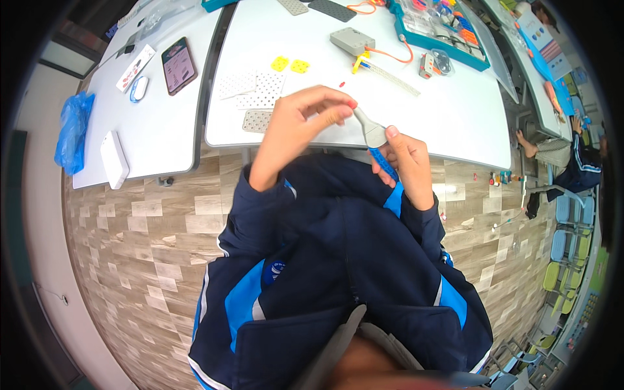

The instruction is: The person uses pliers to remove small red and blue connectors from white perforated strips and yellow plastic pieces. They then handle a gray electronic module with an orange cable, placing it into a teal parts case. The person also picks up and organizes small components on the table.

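Observation:
My right hand [409, 159] grips a building-kit assembly near the table's front edge. A flat light-grey plastic piece [374, 134] with a narrow arm forms its upper part, and a blue beam [383, 164] extends below it toward me. At the tip of the grey arm is a small red piece [353, 104], probably a connector peg. The fingertips of my left hand [300, 123] close around this red piece, partly hiding it. Just beyond, another small red peg [342, 84] lies on the white table [455, 123].
White perforated plates [261, 90], a grey plate [257, 121] and yellow pieces [299, 66] lie left of centre. A grey box [352, 41] with an orange cable, a motor-like block [426, 65] and a teal parts tray [448, 50] stand farther back. A phone [179, 65] rests on the left table.

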### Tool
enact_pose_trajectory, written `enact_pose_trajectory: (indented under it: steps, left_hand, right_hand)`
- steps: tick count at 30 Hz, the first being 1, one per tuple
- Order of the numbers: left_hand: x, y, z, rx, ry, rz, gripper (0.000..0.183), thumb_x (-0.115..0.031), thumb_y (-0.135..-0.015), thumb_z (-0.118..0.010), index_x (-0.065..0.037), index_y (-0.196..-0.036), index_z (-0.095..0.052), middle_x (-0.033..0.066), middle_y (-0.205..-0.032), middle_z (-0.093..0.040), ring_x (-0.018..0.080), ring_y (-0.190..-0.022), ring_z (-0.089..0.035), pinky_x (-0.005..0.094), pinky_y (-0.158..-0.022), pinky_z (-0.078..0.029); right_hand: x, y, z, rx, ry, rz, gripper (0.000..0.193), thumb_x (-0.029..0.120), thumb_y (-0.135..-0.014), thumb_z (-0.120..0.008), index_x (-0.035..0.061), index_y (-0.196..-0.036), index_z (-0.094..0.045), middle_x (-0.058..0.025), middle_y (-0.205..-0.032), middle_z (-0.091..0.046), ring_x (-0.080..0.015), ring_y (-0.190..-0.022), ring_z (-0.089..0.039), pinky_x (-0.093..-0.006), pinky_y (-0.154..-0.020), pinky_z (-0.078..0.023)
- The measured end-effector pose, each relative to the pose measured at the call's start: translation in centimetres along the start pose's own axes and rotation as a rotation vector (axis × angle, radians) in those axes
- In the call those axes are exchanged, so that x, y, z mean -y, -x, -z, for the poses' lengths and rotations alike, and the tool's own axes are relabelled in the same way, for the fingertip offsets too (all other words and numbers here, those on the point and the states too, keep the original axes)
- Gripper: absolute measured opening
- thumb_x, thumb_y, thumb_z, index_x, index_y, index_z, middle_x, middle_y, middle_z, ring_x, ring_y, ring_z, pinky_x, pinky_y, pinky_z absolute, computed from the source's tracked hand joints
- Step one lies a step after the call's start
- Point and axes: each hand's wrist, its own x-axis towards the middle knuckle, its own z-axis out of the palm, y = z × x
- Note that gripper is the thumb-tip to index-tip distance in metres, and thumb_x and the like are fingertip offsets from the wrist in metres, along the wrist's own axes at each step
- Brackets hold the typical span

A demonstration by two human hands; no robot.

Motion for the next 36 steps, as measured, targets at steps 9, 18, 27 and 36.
enact_pose_trajectory:
  steps: [9,18,27,36]
  left_hand:
    - [2.4,-2.2,0.1,-0.252,0.081,-0.060,0.012,-0.010,-0.094,-0.070,0.001,-0.099,-0.073,0.0074,-0.085,-0.072,0.0123,-0.073,-0.066,0.0259,-0.065,-0.047]
    - [5.9,-5.7,-2.6,-0.333,-0.910,-0.298,0.013,0.001,-0.086,-0.065,0.000,-0.097,-0.072,0.0168,-0.095,-0.064,0.0362,-0.093,-0.062,0.0430,-0.082,-0.050]
    - [4.4,-5.4,-3.4,-0.292,-0.791,-0.430,0.027,-0.009,-0.090,-0.069,0.002,-0.114,-0.065,0.0174,-0.104,-0.062,0.0354,-0.100,-0.057,0.0444,-0.086,-0.048]
    - [2.2,-3.7,-5.8,-0.440,-0.625,-0.665,0.027,0.001,-0.087,-0.071,0.000,-0.114,-0.068,0.0125,-0.103,-0.070,0.0296,-0.087,-0.069,0.0369,-0.074,-0.056]
  right_hand:
    - [0.0,0.9,1.3,0.210,-0.006,-0.076,0.044,0.037,-0.106,-0.053,-0.0027,-0.093,-0.067,-0.0084,-0.072,-0.067,-0.0092,-0.056,-0.059,-0.0225,-0.051,-0.045]
    - [0.3,-6.4,4.0,-0.676,0.924,0.876,0.031,0.009,-0.079,-0.080,0.0015,-0.107,-0.068,-0.0135,-0.093,-0.068,-0.0306,-0.087,-0.065,-0.0394,-0.076,-0.053]
    - [-1.4,-8.3,4.9,-0.582,1.023,0.789,0.028,0.005,-0.079,-0.078,0.0035,-0.105,-0.070,-0.0155,-0.093,-0.068,-0.0321,-0.080,-0.066,-0.0379,-0.072,-0.053]
    - [-0.9,-2.0,4.1,-0.602,0.863,1.001,0.041,-0.013,-0.067,-0.070,0.0040,-0.104,-0.070,-0.0099,-0.094,-0.068,-0.0253,-0.083,-0.070,-0.0326,-0.069,-0.055]
